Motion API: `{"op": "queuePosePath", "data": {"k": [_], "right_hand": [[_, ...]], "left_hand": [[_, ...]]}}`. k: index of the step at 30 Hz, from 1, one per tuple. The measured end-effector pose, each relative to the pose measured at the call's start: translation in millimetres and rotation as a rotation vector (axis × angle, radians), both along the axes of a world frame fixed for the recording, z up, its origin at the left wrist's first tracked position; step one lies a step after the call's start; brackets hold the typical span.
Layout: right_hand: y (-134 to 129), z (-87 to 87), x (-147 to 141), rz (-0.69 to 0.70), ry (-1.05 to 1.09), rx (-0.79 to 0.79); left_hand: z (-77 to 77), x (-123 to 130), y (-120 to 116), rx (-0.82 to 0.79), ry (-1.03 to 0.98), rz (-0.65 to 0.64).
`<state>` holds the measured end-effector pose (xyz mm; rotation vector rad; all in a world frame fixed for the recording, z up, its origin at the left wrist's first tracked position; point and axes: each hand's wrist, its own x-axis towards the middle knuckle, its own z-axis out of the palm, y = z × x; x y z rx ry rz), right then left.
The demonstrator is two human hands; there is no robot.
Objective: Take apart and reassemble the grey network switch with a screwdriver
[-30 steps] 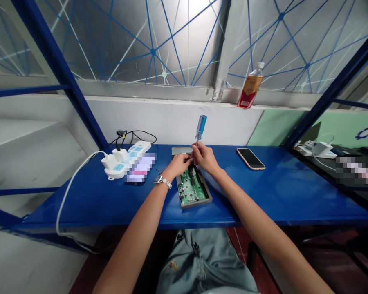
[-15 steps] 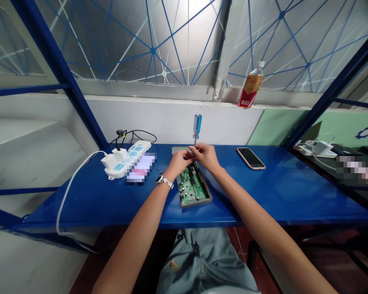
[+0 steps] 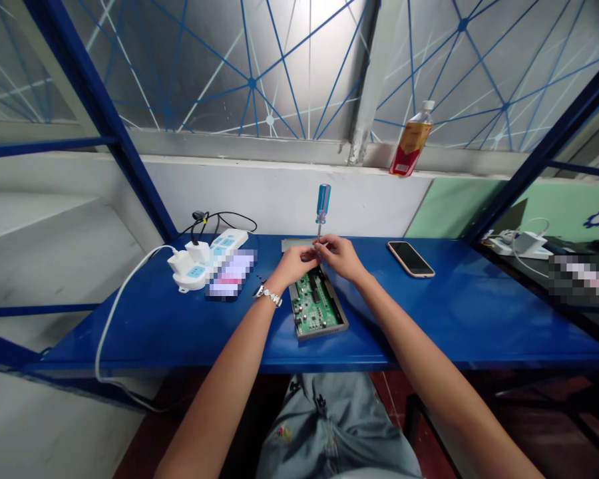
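1. You have two hands: left hand (image 3: pixel 293 265), right hand (image 3: pixel 344 257).
2. You have one screwdriver (image 3: pixel 323 203).
3. Before you: one metal case (image 3: pixel 324 331), one green circuit board (image 3: pixel 313 307).
4. Your surface (image 3: pixel 479 319) bears one phone (image 3: pixel 410 259) near its far edge, one blurred-screen device (image 3: pixel 231 274) toward its left edge.
5. You wear one watch (image 3: pixel 269 295).
6. You face one bottle (image 3: pixel 411 141).
7. Your small dark bits (image 3: pixel 259 277) are too tiny to count.

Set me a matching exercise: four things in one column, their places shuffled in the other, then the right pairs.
1. Blue-handled metal screwdriver
2. Rectangular green circuit board
3. Plastic bottle with red-and-gold label
4. Black-screened phone in pinkish case

A. Inside the grey metal housing
B. In front of the line-patterned window
C. Flat on the blue tabletop, right of the housing
D. Upright, handle above the right hand

Pairs: 1-D; 2-A; 3-B; 4-C
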<state>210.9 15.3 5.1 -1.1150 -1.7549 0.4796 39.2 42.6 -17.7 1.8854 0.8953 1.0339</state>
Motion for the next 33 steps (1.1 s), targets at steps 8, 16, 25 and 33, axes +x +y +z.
{"op": "queuePosePath", "data": {"k": [8,16,25,33], "right_hand": [[-0.1,0.6,-5.4,-0.086,0.002,0.063],[0.2,-0.3,-3.7,0.017,0.015,0.043],[-0.8,2.2,-1.2,0.018,0.067,0.006],[-2.3,4.7,-8.2,-0.067,0.083,0.043]], "left_hand": [[-4.8,4.2,-3.2,0.041,0.003,0.162],[-4.1,0.4,2.9,-0.03,-0.048,0.05],[-5.5,2.3,2.5,-0.008,-0.048,-0.032],[-9.5,6.5,0.6,0.049,-0.015,0.17]]}}
